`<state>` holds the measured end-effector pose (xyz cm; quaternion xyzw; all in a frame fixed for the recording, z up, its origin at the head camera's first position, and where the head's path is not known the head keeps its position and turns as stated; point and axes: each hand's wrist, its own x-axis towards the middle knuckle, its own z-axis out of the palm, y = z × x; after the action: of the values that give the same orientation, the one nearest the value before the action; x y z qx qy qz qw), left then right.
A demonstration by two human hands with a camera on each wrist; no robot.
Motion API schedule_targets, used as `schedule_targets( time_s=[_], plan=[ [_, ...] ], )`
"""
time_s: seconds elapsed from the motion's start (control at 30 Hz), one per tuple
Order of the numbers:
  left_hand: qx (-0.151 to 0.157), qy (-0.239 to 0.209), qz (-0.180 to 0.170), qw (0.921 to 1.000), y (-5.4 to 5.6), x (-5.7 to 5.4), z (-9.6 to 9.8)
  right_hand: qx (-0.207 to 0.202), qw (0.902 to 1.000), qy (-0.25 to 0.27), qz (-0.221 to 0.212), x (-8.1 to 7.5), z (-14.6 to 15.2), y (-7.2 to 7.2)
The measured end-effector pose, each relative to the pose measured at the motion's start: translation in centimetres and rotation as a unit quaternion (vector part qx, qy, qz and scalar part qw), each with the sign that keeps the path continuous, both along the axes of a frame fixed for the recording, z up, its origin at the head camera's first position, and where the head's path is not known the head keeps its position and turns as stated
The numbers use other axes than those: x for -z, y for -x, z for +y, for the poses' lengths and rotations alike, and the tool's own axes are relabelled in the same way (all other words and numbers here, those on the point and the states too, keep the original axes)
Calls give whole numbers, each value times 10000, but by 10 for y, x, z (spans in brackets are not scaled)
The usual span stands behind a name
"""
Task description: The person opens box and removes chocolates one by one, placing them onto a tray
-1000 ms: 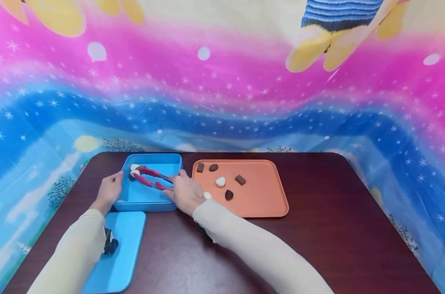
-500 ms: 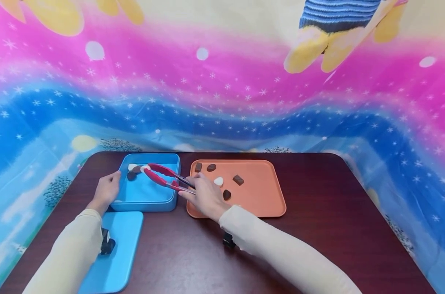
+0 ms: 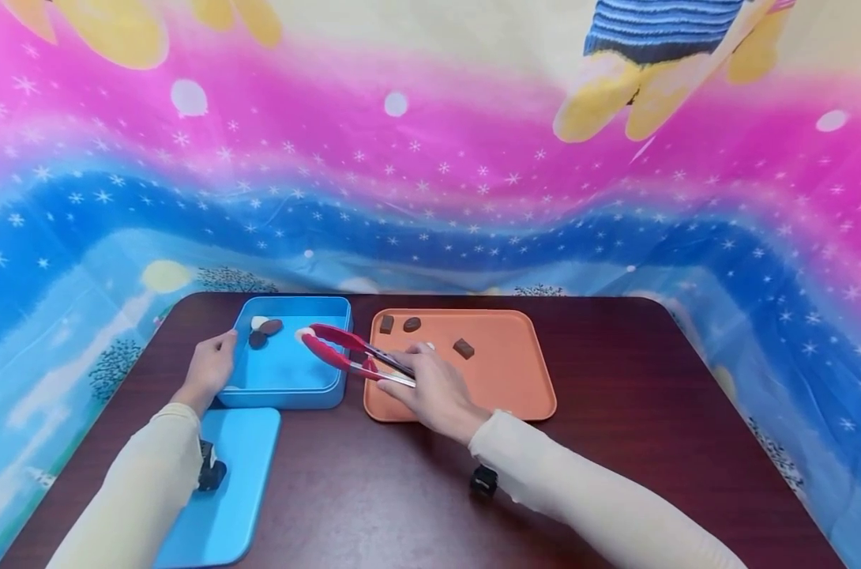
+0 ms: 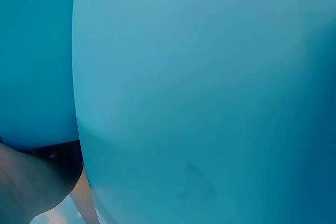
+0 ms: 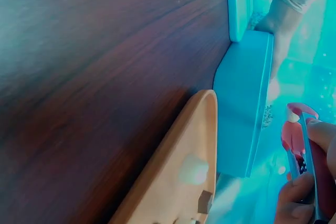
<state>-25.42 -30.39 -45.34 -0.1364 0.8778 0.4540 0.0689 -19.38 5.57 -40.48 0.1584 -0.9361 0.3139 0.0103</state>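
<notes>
My right hand [image 3: 441, 391] grips a pair of red-tipped tongs [image 3: 345, 350] by the metal handles. A small white piece [image 5: 293, 116], like a chocolate, is pinched between the tips, above the right part of a blue box [image 3: 281, 399]. At the box's left wall, my left hand [image 3: 213, 365] holds the edge, its far-side fingers hidden. Inside the box's back left corner lie a white piece [image 3: 259, 322], a brown piece [image 3: 270, 327] and a dark piece [image 3: 257, 340]. The left wrist view mostly shows a blue surface [image 4: 199, 77] close up.
An orange tray [image 3: 501, 387] right of the box carries chocolate-like pieces, including a brown block [image 3: 464, 348], a small dark block [image 3: 387, 324] and an oval one [image 3: 412, 324]. A blue lid [image 3: 238, 490] lies in front of the box. The brown table [image 3: 615, 379] meets a printed curtain behind.
The tongs have moved right from the box's back left corner, carrying a white piece. My right hand is now over the tray's left part. My left hand stays at the box.
</notes>
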Motion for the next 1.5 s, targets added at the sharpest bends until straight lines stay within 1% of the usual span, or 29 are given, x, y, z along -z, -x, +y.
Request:
schedule_targets(
  time_s=[0.17,0.4,0.57,0.7,0.9,1.1,1.23,1.37,1.5],
  plan=[
    [-18,11,-26,10000,0,0,1,36,9998,-59,190,2,19,-6],
    [-37,80,-12,10000,0,0,1,171,9993,-40,320,2,43,-11],
    [-9,191,54,9998,2,2,0,196,9986,-146,476,1,61,-10],
    [-17,164,28,9999,2,2,0,270,9983,-191,488,-3,77,-8],
    [-38,158,-10,9999,2,1,1,472,9972,-250,517,-3,102,-6],
    [21,158,37,9999,1,0,1,776,9948,-548,354,-2,123,-6],
    [7,155,-4,9999,1,0,1,919,9933,-657,250,1,137,-4],
    [5,162,-43,9999,0,0,1,1065,9914,-733,209,5,152,3],
    [31,160,-29,9999,0,-1,1,1220,9892,-813,1,9,165,12]
  ],
)
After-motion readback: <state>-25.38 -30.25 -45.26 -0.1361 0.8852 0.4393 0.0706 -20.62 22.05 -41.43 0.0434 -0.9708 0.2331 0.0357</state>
